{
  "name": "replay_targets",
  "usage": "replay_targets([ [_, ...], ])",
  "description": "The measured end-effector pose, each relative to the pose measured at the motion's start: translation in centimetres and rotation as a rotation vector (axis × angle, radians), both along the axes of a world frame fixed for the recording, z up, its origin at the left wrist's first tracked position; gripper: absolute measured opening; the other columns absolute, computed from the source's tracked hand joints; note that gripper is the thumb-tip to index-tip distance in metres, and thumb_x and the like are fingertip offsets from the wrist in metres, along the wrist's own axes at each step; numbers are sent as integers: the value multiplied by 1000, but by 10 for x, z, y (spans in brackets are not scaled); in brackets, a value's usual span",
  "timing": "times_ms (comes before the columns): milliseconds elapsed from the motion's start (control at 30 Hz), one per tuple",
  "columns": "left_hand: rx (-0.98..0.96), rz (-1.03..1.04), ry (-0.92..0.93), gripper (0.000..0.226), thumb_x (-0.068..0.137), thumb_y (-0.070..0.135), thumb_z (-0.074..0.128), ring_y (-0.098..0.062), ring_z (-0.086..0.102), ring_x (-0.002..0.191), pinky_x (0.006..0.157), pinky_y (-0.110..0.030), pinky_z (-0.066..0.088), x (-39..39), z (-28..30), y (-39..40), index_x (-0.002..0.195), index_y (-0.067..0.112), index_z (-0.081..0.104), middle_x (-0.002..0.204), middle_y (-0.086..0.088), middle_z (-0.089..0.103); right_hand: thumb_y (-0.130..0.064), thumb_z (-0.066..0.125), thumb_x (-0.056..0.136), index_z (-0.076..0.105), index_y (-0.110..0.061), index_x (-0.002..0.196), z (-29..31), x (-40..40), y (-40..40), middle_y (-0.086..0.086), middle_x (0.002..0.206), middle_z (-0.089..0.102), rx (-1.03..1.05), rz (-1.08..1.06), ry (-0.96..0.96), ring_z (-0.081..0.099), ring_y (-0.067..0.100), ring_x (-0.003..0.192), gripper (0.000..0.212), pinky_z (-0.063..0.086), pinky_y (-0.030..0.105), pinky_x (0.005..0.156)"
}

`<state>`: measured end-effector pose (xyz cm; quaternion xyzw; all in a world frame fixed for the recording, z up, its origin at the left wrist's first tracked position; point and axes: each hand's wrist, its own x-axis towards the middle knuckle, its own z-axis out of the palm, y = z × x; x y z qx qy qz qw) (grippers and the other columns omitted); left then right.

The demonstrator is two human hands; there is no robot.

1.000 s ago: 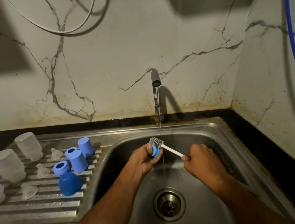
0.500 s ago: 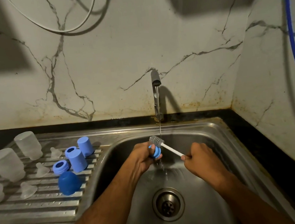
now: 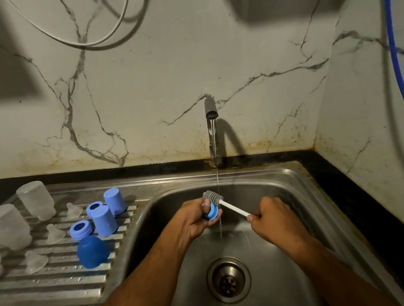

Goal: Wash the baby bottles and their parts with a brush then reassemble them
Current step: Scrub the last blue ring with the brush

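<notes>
— Marble-veined wall behind, steel sink below, tap running a thin stream. Anything changed in the last second?

— Hardly. Left hand clenched as before around the blue collar ring, held over the basin just beside the stream. Right hand wrapped tight on the white handle of the brush, grey bristle head pressed to the ring's upper edge. Only a slight shift of the bristles across the ring since a moment ago.

— Meaning for the task?

— Scrubbing of this ring under way, probably mid-stroke. Plenty left: clear bottles upside down on the drainboard, nipples lying beside them, two more blue rings, light blue caps and a darker blue dome cap all well apart from the hands. Washed or not, cannot tell. No reassembly begun, by the look of it.
</notes>
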<state>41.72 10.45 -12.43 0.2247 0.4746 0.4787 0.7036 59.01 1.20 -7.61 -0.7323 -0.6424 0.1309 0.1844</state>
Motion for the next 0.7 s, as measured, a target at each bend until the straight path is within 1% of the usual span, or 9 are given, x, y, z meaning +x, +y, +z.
replay_targets([
  [67,9,5,1,24,102,-2,38,-32,58,88,62,-41,61,-6,5,-1,109,-6,61,105,-24,59,-36,65,94,46,-23,74,-1,1,2,-2,87,56,-8,14,40,51,14,75,31,39,27,65],
  [133,15,73,-60,29,101,-3,36,-33,61,90,64,-44,60,-13,8,3,118,-7,60,109,-26,60,-36,68,93,47,-22,73,0,5,4,-1,83,57,-20,21,82,51,11,69,32,38,26,61],
  [200,22,111,-65,30,101,-2,36,-34,64,93,66,-43,60,-17,9,4,117,-8,61,110,-26,62,-36,68,93,48,-23,71,2,8,3,-4,76,54,-17,18,74,49,7,65,33,35,25,54],
  [300,35,111,-4,27,99,-5,40,-38,63,106,83,-45,57,-13,9,2,112,-6,64,120,-29,61,-36,67,94,49,-24,67,3,12,0,-9,67,51,5,-16,10,47,2,59,35,35,21,51],
  [367,7,111,25,23,99,-5,40,-37,63,100,92,-49,53,-9,7,1,103,-4,63,111,-26,61,-34,66,95,51,-23,66,5,15,-4,-10,64,49,10,-39,-21,45,1,56,34,33,17,49],
  [467,-84,148,-5,23,106,4,35,-34,56,85,99,-53,48,-9,8,0,95,-1,55,99,-23,54,-33,67,94,63,-16,72,8,22,-4,-8,64,54,22,-47,-16,52,5,58,28,36,22,52],
  [533,-109,135,-14,26,107,6,29,-38,55,95,95,-53,47,-13,8,0,106,-3,54,110,-28,50,-33,68,94,62,-17,70,9,24,-4,-7,63,54,15,-56,-10,51,6,58,30,38,25,55],
  [667,-83,79,-39,36,99,-11,24,-44,54,114,95,-52,49,-26,11,-4,125,-8,48,117,-33,49,-35,68,93,58,-20,66,6,23,-4,-6,63,56,19,-58,-18,58,10,63,33,43,25,61],
  [700,-78,68,-39,38,98,-12,25,-44,56,112,87,-49,54,-26,13,-6,129,-10,48,116,-34,51,-35,68,94,58,-20,67,7,23,-6,-6,64,56,24,-56,-11,58,9,64,33,44,25,60],
])
